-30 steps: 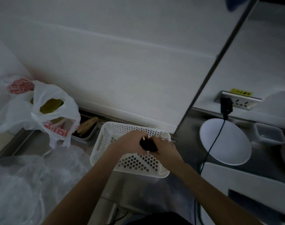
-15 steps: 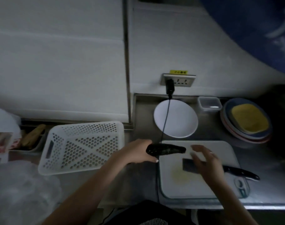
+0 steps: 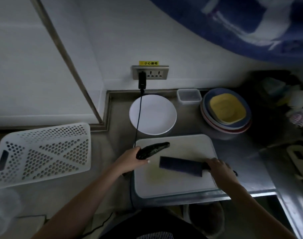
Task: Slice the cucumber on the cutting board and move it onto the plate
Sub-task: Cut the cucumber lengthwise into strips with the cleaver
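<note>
**Mostly steel and plastic here**

The counter [image 3: 237, 152] is looking like brushed stainless steel, dull sheen. The cutting board [image 3: 187, 183] is looking like smooth matt white plastic, and the perforated basket [image 3: 44, 152] is glossier white plastic. The plate [image 3: 156, 116] is showing up smooth and white. The cucumber [image 3: 152, 150] skin is looking dark and a bit shiny. The knife [image 3: 180, 166] blade is reading as dark matt metal.

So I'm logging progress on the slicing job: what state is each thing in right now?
Dark green cucumber: whole, uncut, one end gripped by the left hand.
Dark rectangular cleaver: flat on the white plastic cutting board, handle under the right hand.
Round white plate: empty, black cable across it.
White perforated basket: empty.
</note>
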Motion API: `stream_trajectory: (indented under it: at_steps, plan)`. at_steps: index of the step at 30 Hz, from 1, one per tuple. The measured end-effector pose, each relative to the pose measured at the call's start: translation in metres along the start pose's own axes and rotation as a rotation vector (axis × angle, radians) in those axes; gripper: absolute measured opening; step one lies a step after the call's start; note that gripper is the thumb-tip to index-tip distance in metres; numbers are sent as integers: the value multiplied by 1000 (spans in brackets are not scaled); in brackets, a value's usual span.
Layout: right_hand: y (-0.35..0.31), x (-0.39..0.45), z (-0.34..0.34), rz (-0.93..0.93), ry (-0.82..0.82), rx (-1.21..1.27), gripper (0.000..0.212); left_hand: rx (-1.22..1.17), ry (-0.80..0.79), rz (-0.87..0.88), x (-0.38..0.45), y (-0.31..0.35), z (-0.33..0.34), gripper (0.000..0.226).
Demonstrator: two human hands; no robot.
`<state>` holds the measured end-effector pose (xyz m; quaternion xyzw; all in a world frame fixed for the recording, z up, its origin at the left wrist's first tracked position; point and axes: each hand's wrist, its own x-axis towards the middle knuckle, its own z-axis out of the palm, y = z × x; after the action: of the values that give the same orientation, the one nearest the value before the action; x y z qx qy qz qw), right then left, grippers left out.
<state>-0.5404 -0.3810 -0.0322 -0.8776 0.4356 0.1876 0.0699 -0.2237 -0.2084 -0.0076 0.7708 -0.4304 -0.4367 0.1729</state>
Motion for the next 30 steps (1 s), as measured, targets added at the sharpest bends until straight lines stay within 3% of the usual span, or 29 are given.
stream_trajectory:
  at_steps: [6, 12, 17, 19, 24, 27, 30]
  plan:
    - [38, -26, -14, 0, -65, 302, 17, 119, 94, 16, 12, 8, 16, 37]
    - [58, -71, -23, 138, -188, 589, 23, 275, 103, 84, 24, 33, 40, 34]
    - [23, -88, -27, 283, 75, 855, 22, 492, 76, 102, 39, 50, 73, 53]
    - [3, -87, -30, 319, 178, 920, 11, 570, 97, 96, 43, 54, 84, 51]
    - [-44, -73, -27, 232, 162, 934, 9, 611, 120, 109, 43, 55, 87, 52]
    - [-64, -62, -23, 187, 132, 823, 5, 563, 76, 107, 44, 56, 83, 51]
    - [-70, -55, -19, 194, 156, 752, 18, 485, 35, 101, 44, 57, 80, 51]
